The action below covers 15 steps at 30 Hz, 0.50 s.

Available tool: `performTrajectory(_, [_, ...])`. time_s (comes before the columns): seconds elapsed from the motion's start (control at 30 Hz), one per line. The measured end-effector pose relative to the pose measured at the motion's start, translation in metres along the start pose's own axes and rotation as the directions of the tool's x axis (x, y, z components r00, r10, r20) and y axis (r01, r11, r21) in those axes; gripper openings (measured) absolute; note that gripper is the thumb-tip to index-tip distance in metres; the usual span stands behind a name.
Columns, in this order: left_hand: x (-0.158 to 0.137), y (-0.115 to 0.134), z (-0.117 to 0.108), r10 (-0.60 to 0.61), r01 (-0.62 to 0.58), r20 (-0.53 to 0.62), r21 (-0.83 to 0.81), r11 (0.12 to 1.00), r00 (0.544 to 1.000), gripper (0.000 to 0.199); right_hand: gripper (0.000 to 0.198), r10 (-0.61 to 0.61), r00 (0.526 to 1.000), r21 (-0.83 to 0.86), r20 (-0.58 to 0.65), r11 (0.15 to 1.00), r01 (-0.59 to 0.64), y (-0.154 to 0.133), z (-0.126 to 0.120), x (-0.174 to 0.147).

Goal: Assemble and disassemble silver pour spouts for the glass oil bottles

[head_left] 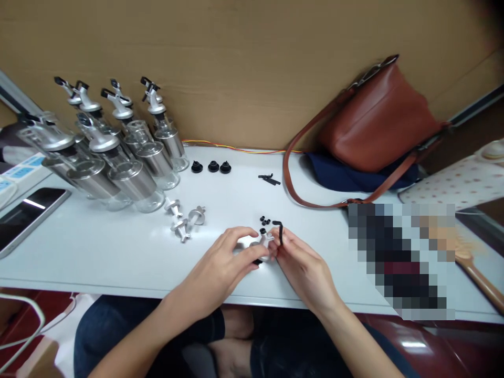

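Note:
My left hand (pixel 220 265) is closed around a silver pourer spout (pixel 265 241) near the front edge of the table. A small black plug (pixel 263 231) sits at the spout's tip, and a bit of black shows under its base. Between the fingers of my right hand (pixel 307 268) is a thin black flip lever (pixel 280 234), close to the spout's right side. Several tiny black plugs (pixel 265 221) lie just behind the spout. To the left rest three loose silver spouts (pixel 181 230). Farther back stand three black stoppers (pixel 213 166), and some black levers (pixel 270 179) lie to their right.
Several glass-and-steel bottles (pixel 136 184) with pourers crowd the left side, beside a phone (pixel 31 218). A brown handbag (pixel 378 121) rests on dark blue cloth (pixel 334 176) at the back right. A wooden-handled brush (pixel 478 278) and a dotted container (pixel 460 176) are far right.

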<state>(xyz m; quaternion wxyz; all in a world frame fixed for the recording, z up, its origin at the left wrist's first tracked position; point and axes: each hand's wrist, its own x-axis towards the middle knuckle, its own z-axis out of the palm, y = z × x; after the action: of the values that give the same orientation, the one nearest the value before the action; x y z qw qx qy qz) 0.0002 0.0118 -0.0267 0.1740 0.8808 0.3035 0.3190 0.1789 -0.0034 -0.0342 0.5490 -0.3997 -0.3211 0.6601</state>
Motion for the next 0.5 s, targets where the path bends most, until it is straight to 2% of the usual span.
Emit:
performTrajectory(0.13, [-0.0013,-0.0007,0.0022,0.037,-0.036,-0.034,0.032,0.999,0.999,0.024,0.033,-0.007,1.0,-0.013,-0.001,1.0,0.007,0.001,0.0019,0.0003])
performTrajectory(0.3, [-0.0008,0.0007,0.001,0.09,-0.09,-0.001,0.051,0.995,0.996,0.02,0.035,0.007,1.0,-0.018,-0.001,1.0,-0.007,0.0033,-0.0002,0.0024])
performTrajectory(0.5, [0.0009,0.001,-0.0017,0.121,-0.119,-0.013,0.104,0.987,0.993,0.02,0.037,-0.012,1.0,-0.114,0.021,0.993,0.014,0.0031,-0.0021,0.002])
